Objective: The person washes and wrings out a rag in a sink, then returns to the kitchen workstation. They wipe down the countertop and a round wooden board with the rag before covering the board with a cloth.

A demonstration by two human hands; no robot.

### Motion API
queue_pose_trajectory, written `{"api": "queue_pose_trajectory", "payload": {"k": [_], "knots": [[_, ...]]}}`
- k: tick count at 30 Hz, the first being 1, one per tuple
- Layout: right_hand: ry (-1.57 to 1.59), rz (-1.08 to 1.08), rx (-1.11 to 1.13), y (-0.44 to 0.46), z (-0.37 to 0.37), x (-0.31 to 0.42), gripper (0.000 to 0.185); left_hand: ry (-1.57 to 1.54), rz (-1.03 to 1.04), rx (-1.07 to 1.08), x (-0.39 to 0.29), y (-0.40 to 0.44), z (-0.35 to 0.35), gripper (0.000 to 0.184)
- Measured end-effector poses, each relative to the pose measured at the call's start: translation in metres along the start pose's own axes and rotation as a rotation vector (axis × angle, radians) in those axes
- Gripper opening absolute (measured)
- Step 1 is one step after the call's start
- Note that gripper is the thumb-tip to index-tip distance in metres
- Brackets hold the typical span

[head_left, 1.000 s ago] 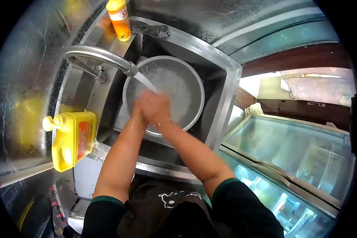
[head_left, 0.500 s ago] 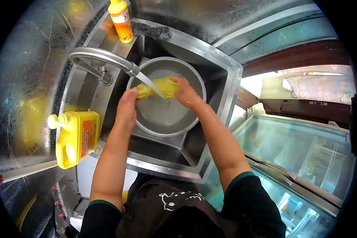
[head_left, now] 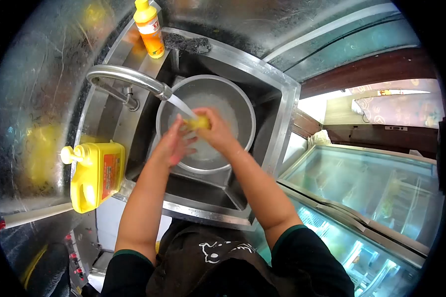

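Note:
Under the stream from the curved faucet (head_left: pixel 134 74), a crumpled yellow cloth (head_left: pixel 198 123) is bunched in my right hand (head_left: pixel 213 129), whose fingers wrap round it. My left hand (head_left: pixel 174 143) is beside it to the left, fingers spread and slightly blurred, with nothing visibly held. Both hands are over a round grey metal basin (head_left: pixel 250 111) with water in it. The basin sits inside the steel sink (head_left: pixel 275 143).
A yellow jug with a pump (head_left: pixel 96 175) stands left of the sink. An orange and yellow bottle (head_left: pixel 150 32) and a dark scrubber (head_left: pixel 188 43) are at the back rim. A glass-topped freezer (head_left: pixel 362 183) stands at the right.
The yellow cloth, stretched between both hands half a second ago, is now bunched in my right hand. My left hand has let go of it, and my right hand has moved left and slightly down.

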State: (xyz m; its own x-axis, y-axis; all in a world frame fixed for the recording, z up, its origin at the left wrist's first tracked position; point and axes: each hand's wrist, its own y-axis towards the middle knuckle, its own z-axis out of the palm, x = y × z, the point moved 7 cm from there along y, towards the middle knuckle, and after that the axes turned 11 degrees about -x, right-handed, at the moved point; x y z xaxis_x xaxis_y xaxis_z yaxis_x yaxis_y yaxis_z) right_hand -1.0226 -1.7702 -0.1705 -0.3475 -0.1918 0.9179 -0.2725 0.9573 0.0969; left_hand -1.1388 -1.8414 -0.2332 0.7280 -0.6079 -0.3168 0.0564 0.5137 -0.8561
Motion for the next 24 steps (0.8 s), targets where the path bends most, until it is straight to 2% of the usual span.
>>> {"api": "queue_pose_trajectory", "payload": {"k": [1, 3, 4, 6, 9, 11, 12, 14, 16, 17, 18, 21, 23, 24], "knots": [[0.082, 0.040, -0.044, -0.013, 0.012, 0.002, 0.027, -0.105, -0.018, 0.223, 0.006, 0.002, 0.013, 0.048], [-0.031, -0.196, -0.057, -0.028, 0.022, 0.058, 0.020, -0.340, -0.212, 0.267, 0.015, 0.012, 0.021, 0.043], [-0.037, -0.224, -0.081, -0.040, 0.024, 0.077, 0.017, -0.459, -0.312, 0.289, 0.019, 0.019, 0.026, 0.040], [-0.043, -0.279, -0.132, -0.057, 0.029, 0.101, 0.013, -0.257, -0.026, 0.306, 0.017, 0.056, 0.017, 0.034], [-0.202, -0.354, -0.216, -0.063, 0.043, 0.099, 0.018, 0.386, 0.633, 0.239, 0.001, 0.038, 0.006, 0.024], [-0.217, -0.441, -0.276, -0.043, 0.041, 0.081, 0.020, 0.531, 0.768, 0.140, -0.014, 0.017, 0.009, 0.020], [-0.224, -0.487, -0.306, -0.028, 0.040, 0.075, 0.021, 0.402, 0.645, 0.084, -0.020, 0.013, 0.013, 0.019], [-0.425, -0.379, -0.116, -0.008, 0.051, 0.056, 0.016, 0.143, 0.374, -0.025, -0.018, 0.001, 0.025, 0.019], [-0.501, -0.536, -0.299, 0.020, 0.044, 0.020, 0.018, -0.110, 0.115, -0.135, -0.011, -0.003, 0.028, 0.020], [-0.586, -0.185, -0.180, 0.049, 0.040, -0.008, 0.017, 0.000, 0.175, -0.030, 0.000, 0.012, 0.011, 0.029], [-0.652, 0.163, -0.056, 0.062, 0.034, -0.034, 0.017, -0.038, 0.192, -0.022, -0.002, 0.024, -0.002, 0.031], [-0.146, 0.175, -0.151, 0.067, 0.024, -0.027, 0.014, -0.265, 0.185, -0.029, -0.006, 0.029, -0.009, 0.038], [0.042, 0.139, -0.001, 0.048, 0.033, 0.014, 0.015, -0.217, 0.060, -0.052, -0.008, 0.000, 0.000, 0.036], [0.131, 0.120, 0.070, 0.035, 0.036, 0.031, 0.016, -0.214, 0.062, 0.082, -0.008, 0.004, 0.007, 0.035]]}}
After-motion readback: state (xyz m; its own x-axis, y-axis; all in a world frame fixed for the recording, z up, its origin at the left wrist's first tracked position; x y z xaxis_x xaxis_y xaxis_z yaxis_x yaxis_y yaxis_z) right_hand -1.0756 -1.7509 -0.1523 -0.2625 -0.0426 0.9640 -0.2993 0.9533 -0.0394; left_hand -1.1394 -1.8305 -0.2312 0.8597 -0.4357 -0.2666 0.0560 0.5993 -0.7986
